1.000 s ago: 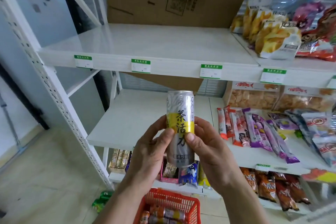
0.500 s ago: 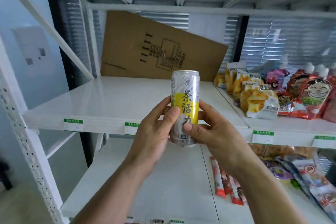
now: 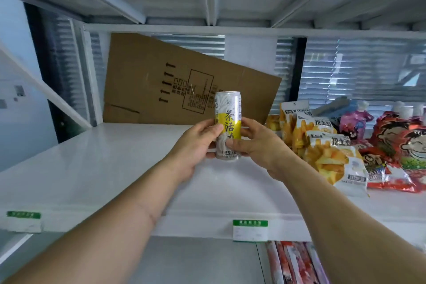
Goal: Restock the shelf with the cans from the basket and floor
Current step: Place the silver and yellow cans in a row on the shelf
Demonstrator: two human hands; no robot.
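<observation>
At far left, a blurred green-and-white paper price tag clipped to the front lip of the white metal shelf. Behind, leaning against the back of the shelf, a flattened brown cardboard sheet printed with black arrows and a box outline, its top edge sloping down to the right.

Toward the middle, reaching over the shelf board from below left, the left hand, fingers curled round the left side of the tall slim silver-and-yellow drink can, thumb pressed on the yellow label. Upright, the can, with Chinese characters facing the camera, its base low over the shelf board near the middle of the bay; whether touching the board or just above it, cannot tell. On the can's right side, the right hand, fingers wrapped behind it and thumb laid across the lower front. Held between both hands, well in front of the cardboard sheet.

Below the hands, on the shelf lip, a second green-and-white price tag. Under it, on the lower shelf, red-and-white stick-shaped snack packets, only partly in view.

To the right of the can, a row of white-and-orange snack bags picturing yellow chips, standing one behind another. Farther right, red foil bags with a cartoon laughing face, and behind those a pink spouted pouch. At the back, grey window blinds.
</observation>
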